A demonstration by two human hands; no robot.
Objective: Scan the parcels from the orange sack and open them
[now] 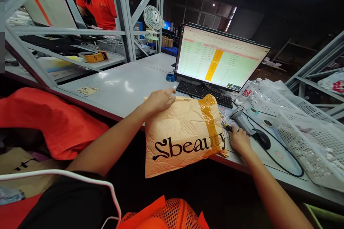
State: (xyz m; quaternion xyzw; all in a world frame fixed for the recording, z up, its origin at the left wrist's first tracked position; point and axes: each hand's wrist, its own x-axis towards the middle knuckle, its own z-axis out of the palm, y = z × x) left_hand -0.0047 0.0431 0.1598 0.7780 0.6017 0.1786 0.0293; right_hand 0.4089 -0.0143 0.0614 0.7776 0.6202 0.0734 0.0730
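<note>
Lying across the near edge of the table [115, 86], with its lower left corner hanging past the rim, is a tan padded mailer [177, 123], black-lettered and bound near its right end by glossy brown tape [207, 114]. From my remote station I judge it light and soft: the quilted wall creases readily, the tape is probably slicker than the paper, and nothing visible tells me whether the contents are fragile. I would take hold at the upper left margin or the lower left corner, clear of the tape. The left hand [160, 100] lies over the upper left edge, fingers extended; I cannot tell whether it pinches or merely steadies. The right hand [240, 140], beside the taped end, appears curled around a black-and-yellow tool [227, 127], possibly a cutter. Beyond the mailer I note a keyboard [197, 89] beneath a lit monitor [199, 57]; to the right, a scanner [242, 121], a mouse [261, 139] and white perforated baskets [301, 139]. Farther out, a grey metal frame [122, 14] bears a small fan [152, 18], and past it stands a person in a red top [103, 9]; the room behind is dim.
</note>
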